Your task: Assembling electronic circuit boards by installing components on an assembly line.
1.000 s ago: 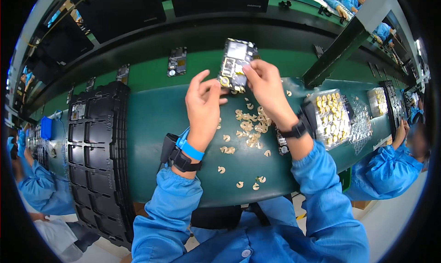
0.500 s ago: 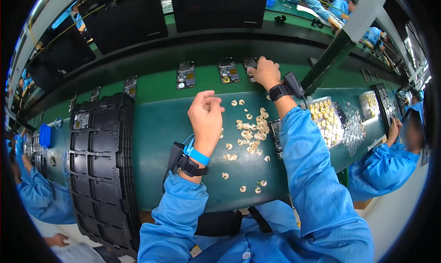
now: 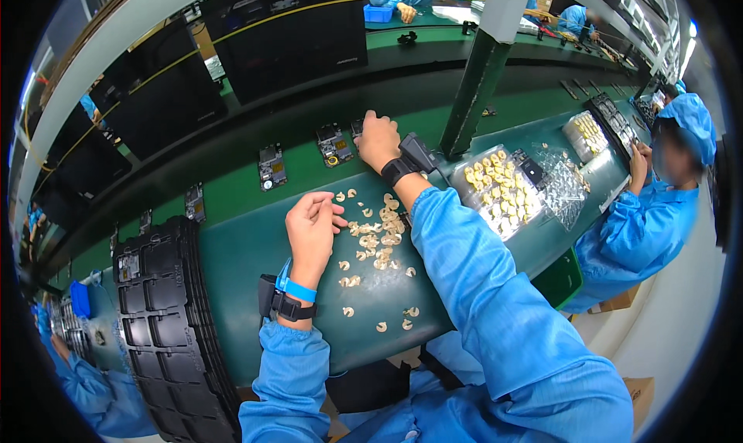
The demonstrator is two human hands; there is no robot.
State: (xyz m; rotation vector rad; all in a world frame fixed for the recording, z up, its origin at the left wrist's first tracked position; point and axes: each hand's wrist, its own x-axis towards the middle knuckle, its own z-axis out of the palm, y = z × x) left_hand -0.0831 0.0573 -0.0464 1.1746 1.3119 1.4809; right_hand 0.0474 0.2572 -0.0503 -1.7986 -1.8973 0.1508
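Over the far side of the bench, my right hand (image 3: pixel 378 141) is closed at the edge of a small circuit board (image 3: pixel 357 128), which it partly covers. Its fingertips are hidden behind the hand. My left hand (image 3: pixel 311 238) hovers above the green mat (image 3: pixel 248 288), fingers loosely bent, thumb apart, with nothing visible in them. Just right of it lie many loose cream-coloured round pieces, each with a notch (image 3: pixel 381 242). Two more circuit boards stand in the row beside my right hand: one with a yellow ring (image 3: pixel 334 145), one with a pale disc (image 3: pixel 272 166).
Stacked black trays (image 3: pixel 159 311) stand at the left, with a blue bin (image 3: pixel 80 299) beyond. On the right are a clear tray of yellowish pieces (image 3: pixel 499 191), crumpled clear plastic (image 3: pixel 565 187) and a green post (image 3: pixel 474 94). A co-worker (image 3: pixel 658 203) sits at the right.
The view has swung to the right, so the bench looks tilted. My right hand stays at the same board; the fingers of my left hand have drawn a little closer together.
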